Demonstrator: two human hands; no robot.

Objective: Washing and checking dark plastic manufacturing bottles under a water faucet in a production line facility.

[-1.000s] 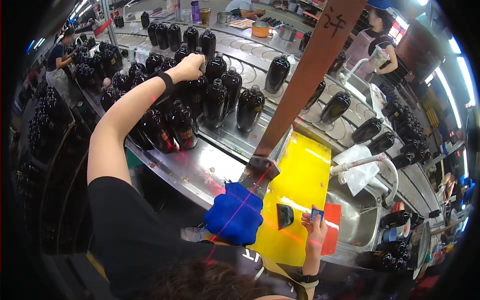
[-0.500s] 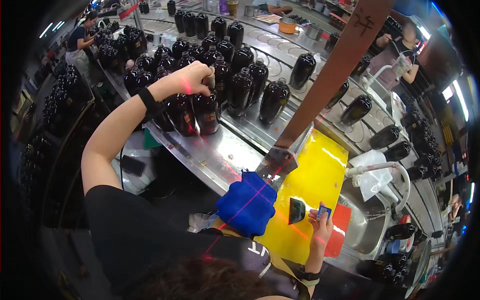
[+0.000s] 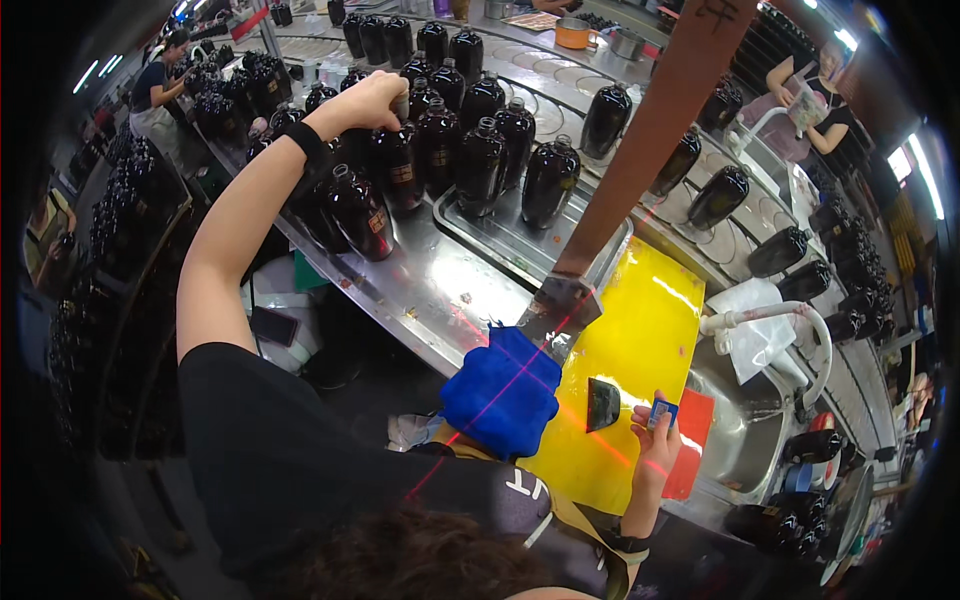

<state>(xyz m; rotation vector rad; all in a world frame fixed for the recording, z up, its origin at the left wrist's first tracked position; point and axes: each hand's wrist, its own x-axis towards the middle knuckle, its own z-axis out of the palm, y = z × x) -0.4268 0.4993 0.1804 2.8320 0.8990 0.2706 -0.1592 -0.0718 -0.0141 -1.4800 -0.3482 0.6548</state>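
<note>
At the far end of my reach, my left hand [image 3: 365,102] is closed around the neck of a dark glossy bottle [image 3: 400,172] with a small label. That bottle stands among several similar ones; another labelled dark bottle [image 3: 365,215] is nearer to me, leaning a little. My right hand [image 3: 655,445] is closed on a small blue rectangular packet [image 3: 662,412] with a pale printed patch. It is over the right part of a yellow board [image 3: 640,320]. A dark flat scraper-like piece [image 3: 603,404] lies on the board, left of that hand.
A bunched blue cloth [image 3: 500,392] is in front of me. A brown post [image 3: 650,140] rises from the steel counter [image 3: 420,310]. To the right are a red board [image 3: 690,445], a sink [image 3: 740,425] and a white tap [image 3: 765,318]. Several bottles lie beyond; other people work nearby.
My left hand has moved farther away with the bottle, setting it apart from the labelled one nearer me. My right hand keeps its hold on the blue packet, shifting slightly right in view.
</note>
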